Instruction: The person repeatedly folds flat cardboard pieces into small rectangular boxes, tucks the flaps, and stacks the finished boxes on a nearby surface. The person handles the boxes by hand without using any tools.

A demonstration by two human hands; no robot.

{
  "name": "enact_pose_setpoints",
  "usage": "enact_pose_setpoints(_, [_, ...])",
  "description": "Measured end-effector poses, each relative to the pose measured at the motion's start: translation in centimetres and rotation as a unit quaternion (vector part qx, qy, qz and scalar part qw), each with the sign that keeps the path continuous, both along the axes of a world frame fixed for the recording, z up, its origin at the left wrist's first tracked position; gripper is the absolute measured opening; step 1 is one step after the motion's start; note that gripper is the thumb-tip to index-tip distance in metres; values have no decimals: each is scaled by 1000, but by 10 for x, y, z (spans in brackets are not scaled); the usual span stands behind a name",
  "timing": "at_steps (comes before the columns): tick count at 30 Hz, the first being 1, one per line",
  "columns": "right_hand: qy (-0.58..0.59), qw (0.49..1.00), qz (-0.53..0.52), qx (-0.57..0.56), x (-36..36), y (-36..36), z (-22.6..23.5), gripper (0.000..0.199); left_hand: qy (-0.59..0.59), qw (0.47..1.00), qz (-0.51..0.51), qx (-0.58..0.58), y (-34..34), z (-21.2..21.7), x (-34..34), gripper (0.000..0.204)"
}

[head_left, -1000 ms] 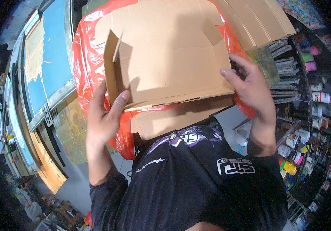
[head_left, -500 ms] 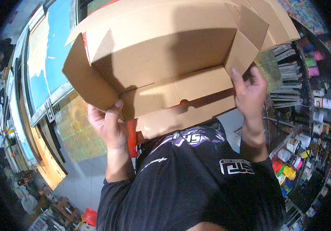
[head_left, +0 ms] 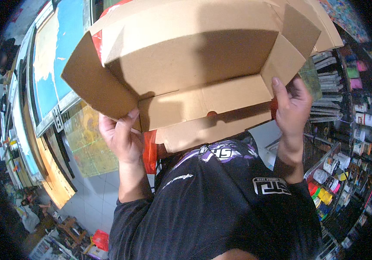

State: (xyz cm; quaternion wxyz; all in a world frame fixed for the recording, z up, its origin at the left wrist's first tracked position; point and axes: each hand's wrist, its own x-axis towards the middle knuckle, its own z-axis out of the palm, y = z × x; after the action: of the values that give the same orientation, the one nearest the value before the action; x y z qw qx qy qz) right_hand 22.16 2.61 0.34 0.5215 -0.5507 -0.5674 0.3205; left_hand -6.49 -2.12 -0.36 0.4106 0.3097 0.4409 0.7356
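Half-closed, the left hand [head_left: 123, 138] and right hand [head_left: 294, 106] grip the box [head_left: 207, 96] at opposite ends between thumb and fingers, over red plastic [head_left: 150, 154]; light, even pressure should prevent buckling.

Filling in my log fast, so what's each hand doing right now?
Left hand: closed on the near left corner of an open cardboard box.
Right hand: closed on the same box, at its right end.
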Motion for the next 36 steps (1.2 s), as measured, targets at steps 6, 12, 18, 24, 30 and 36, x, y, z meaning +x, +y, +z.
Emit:
enact_pose_setpoints(6, [11,1000,-13,-26,1,-1,5,23,-51,998,-32,23,2,0,-1,38])
enact_pose_setpoints(12, [-32,999,-21,-21,6,-1,6,22,-19,999,-38,-16,-3,-8,1,40])
enact_pose_setpoints(18, [-53,998,-26,-18,8,-2,10,21,-24,998,-41,-31,2,-2,6,36])
enact_pose_setpoints(24, [-64,997,-36,-8,-6,0,16,24,12,992,-35,-119,5,23,27,53])
enact_pose_setpoints(30, [-77,992,33,-93,-1,-2,42,27,16,986,-122,-109,-9,26,26,66])
enact_pose_setpoints(36, [-44,983,107,-145,25,7,26,31,50,986,-92,-133,-9,9,22,72])
